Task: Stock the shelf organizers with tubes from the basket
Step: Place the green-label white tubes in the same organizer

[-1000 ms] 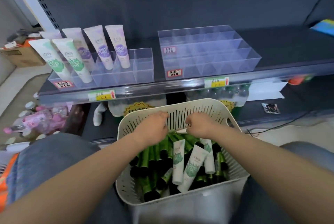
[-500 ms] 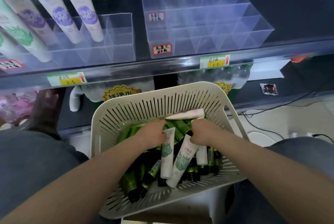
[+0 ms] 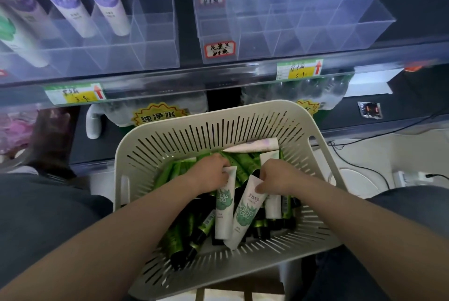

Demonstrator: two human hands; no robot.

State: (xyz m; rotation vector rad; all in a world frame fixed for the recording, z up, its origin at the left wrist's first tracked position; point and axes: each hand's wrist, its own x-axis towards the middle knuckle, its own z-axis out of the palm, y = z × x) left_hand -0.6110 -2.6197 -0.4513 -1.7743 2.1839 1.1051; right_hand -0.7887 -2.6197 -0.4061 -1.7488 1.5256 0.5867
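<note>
Matt slotted plastic basket; clear glossy plastic organizers; smooth tubes.

Both hands have dropped from the far rim of the basket to mid-frame, among the tubes. The left hand now grips the left white tube, and the right hand pinches the right white tube.

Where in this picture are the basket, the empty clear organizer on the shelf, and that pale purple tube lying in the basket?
basket point(image 3: 218, 118): head view, on its far rim.
empty clear organizer point(image 3: 291, 43): head view, on its front wall.
pale purple tube point(image 3: 255, 146): head view, on the middle of its body.
</note>
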